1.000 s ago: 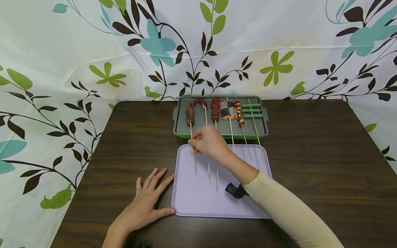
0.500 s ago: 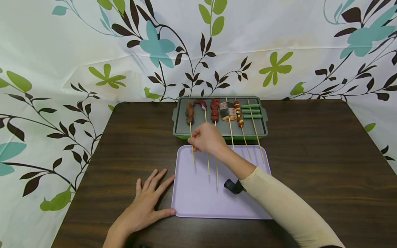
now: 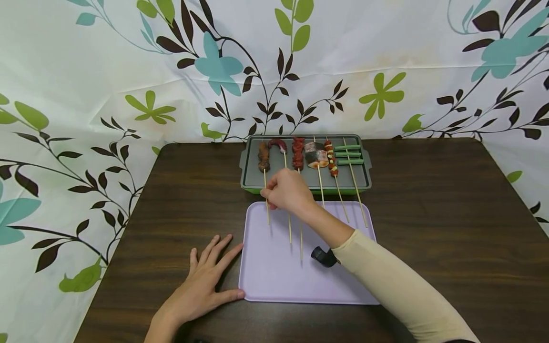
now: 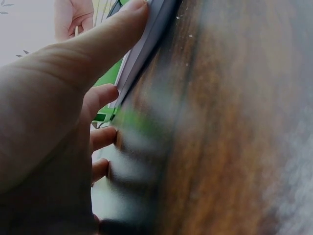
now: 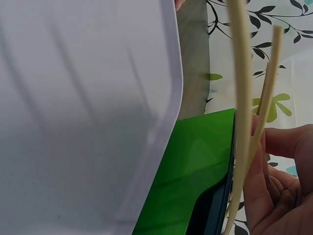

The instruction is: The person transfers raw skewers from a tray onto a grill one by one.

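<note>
A brown wooden table (image 3: 429, 228) is shown with a grey grill tray (image 3: 305, 178) at its far edge and a lilac tray (image 3: 274, 276) just in front of it. Six skewers are laid side by side on the grill tray, their food ends on the grey surface and their wooden sticks reaching out over the lilac tray. The right hand (image 3: 286, 193) is seen at the near rim of the grill tray, its fingers curled around the sticks of the left-hand skewers; the stick of the second skewer (image 3: 285, 164), the one bearing a curved red piece, appears to be pinched, though the exact stick grasped is partly hidden by the hand. In the right wrist view, two sticks (image 5: 243, 98) are seen lying against the curled fingers (image 5: 279, 171). The left hand (image 3: 201, 286) is rested flat on the table, fingers spread and relaxed, with the thumb pressed against the lilac tray's near left corner.
</note>
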Demonstrator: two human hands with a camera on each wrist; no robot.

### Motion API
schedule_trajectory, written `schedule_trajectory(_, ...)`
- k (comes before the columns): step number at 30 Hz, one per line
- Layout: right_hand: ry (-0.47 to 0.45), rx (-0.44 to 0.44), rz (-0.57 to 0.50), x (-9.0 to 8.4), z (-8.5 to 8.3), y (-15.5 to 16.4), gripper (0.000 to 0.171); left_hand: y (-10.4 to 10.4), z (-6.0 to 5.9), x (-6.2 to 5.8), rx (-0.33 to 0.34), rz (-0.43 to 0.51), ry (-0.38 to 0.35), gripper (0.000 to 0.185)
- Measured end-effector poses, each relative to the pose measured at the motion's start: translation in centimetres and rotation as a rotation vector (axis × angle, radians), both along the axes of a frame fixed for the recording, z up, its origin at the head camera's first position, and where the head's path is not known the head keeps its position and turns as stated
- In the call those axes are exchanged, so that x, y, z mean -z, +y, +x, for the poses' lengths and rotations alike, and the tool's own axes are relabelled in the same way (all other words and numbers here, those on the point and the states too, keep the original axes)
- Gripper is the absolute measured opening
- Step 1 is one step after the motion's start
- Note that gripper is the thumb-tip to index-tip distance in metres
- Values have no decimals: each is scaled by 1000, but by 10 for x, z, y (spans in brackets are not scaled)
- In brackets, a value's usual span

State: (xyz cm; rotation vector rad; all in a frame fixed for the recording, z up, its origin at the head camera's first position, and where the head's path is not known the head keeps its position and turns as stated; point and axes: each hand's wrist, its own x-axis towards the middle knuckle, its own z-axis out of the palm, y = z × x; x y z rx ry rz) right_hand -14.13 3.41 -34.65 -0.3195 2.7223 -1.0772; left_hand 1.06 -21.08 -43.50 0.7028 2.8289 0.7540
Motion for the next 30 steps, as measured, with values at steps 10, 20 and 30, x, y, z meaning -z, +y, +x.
schedule_trajectory(10, 96, -22, 71, 2, -1, -3, 23, 0, 2, 0, -5, 2, -8, 93)
schedule_trajectory(20, 167, -5, 137, 2, -2, -4, 29, 0, 1, 0, -1, 5, 0, 93)
schedule_trajectory(30, 224, -11, 173, 3, -1, -5, 31, 0, 2, 0, -7, 2, -2, 93)
